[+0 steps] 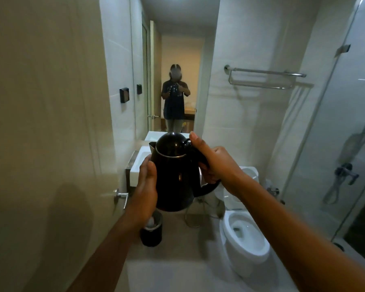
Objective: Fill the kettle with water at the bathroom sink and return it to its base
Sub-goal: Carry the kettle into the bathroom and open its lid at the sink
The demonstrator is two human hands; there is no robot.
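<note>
1. Head view looks down into a bathroom, with a black kettle (174,171) held in mid-air in front of the person, lid closed and spout pointing to the left.
2. The right hand (214,163) is wrapped around the kettle's handle, fingers closed on it, thumb raised beside the lid.
3. The left hand (147,186) presses flat against the kettle's left side, fingers curled around the body and supporting it.
4. A white sink (140,163) lies behind the kettle on the left, mostly hidden by it; the kettle is near it but not over the basin.
5. A mirror (177,60) above the sink reflects the person standing in the doorway.
6. A toilet (244,234) with its lid up stands below right of the kettle.
7. A small black bin (151,232) sits on the floor under the left wrist.
8. A towel rack (266,77) is fixed to the right wall, beside a glass shower screen (346,123).
9. A door (46,123) with a metal handle fills the left side.
</note>
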